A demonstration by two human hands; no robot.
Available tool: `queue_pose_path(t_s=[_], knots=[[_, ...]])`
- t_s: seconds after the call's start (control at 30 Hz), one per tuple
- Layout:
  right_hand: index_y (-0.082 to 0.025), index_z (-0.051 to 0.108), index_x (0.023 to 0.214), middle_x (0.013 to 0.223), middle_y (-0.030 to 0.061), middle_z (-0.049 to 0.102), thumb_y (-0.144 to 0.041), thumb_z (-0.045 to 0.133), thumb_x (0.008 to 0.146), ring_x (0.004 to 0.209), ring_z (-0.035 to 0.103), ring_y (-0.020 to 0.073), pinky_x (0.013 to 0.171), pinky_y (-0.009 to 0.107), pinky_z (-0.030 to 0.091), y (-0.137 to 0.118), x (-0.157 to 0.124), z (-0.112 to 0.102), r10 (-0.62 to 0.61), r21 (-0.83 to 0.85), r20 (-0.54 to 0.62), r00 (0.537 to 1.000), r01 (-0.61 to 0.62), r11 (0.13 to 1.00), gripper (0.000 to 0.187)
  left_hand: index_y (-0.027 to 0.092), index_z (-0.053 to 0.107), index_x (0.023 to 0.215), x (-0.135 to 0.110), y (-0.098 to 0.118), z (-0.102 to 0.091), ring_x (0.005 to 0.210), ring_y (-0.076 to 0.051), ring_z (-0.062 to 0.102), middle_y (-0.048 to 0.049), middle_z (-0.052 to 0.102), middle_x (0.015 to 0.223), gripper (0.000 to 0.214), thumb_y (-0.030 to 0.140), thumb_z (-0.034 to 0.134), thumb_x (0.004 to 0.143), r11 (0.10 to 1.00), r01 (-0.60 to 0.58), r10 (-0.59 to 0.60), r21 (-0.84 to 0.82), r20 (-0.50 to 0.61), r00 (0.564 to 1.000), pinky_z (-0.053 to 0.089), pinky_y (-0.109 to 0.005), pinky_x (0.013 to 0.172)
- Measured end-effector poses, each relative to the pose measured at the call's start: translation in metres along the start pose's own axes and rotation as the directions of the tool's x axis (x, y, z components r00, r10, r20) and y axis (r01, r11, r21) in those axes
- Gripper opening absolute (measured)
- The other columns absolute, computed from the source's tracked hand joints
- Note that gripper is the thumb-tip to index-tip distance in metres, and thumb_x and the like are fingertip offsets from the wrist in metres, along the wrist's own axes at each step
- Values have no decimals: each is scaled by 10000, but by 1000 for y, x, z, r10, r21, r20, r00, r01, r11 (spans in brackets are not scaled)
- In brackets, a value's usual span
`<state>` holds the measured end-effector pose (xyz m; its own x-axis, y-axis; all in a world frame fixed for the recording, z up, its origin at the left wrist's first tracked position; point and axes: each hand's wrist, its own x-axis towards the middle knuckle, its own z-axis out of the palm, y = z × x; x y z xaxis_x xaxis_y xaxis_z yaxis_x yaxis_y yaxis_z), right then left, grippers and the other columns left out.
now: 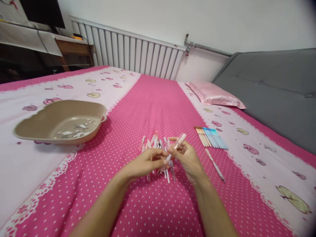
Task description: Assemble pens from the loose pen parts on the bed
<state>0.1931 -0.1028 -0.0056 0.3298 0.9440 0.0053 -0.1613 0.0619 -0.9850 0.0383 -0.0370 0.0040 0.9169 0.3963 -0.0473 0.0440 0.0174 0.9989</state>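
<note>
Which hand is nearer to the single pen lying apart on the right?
Right. The right hand is just left of the single pen, not touching it; the left hand is farther left, beyond the right hand.

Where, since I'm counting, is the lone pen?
In the head view, the lone pen lies right of the right hand, just below the tan and blue pens.

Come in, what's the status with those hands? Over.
Left hand and right hand: both on one pinkish pen. Loose pen parts crowded close around.
</note>
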Motion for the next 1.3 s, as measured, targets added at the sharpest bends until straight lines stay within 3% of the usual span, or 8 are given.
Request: queue_pose_path(t_s=[0.17,0.27,0.53,0.87,1.07,1.3], knots=[[-262,460,1269,1101,61,638,-291,702,740,1042,574,181,858,317,478,-9,-4,3,-8,121,86,996,-3,993,583,137,576,914,0,-1,-3,652,-94,475,0,543,750,169,282,525,843,1000,1,-1,-22,-16,1000,379,-258,636],[-283,405,1329,1135,60,644,-265,670,770,1069,568,181,920,347,444,-13,-6,2,0,179,139,990,-25,984,619,143,578,942,0,-1,-4,684,-104,505,-13,570,790,173,273,523,842,999,10,-11,-46,-35,999,401,-277,673],[-273,418,1337,1033,53,692,-237,676,757,854,635,165,731,290,498,-15,-5,2,55,202,154,987,-86,976,635,141,586,935,-1,1,-3,711,-116,533,-21,588,815,163,255,520,839,998,23,-25,-53,-49,998,415,-293,700],[-226,544,1203,849,19,706,-226,763,667,789,642,147,790,288,489,-8,-1,0,53,189,89,995,-69,979,579,147,580,898,0,-2,-3,656,-91,474,9,535,744,165,295,543,834,998,-14,14,-58,-6,1000,385,-256,660],[-219,628,1040,750,-25,640,-219,804,599,720,603,117,728,261,484,-3,0,-1,36,155,50,998,-43,987,474,144,579,904,0,-1,-2,653,-89,469,9,535,738,189,314,562,825,999,-20,21,-35,16,1000,375,-244,634],[-210,616,1028,725,-28,587,-240,796,607,691,570,127,654,256,481,-1,-1,0,-13,83,42,999,10,997,459,140,590,883,-1,4,1,630,-82,452,17,523,717,162,287,547,833,1000,-20,20,-6,21,1000,355,-237,603]])
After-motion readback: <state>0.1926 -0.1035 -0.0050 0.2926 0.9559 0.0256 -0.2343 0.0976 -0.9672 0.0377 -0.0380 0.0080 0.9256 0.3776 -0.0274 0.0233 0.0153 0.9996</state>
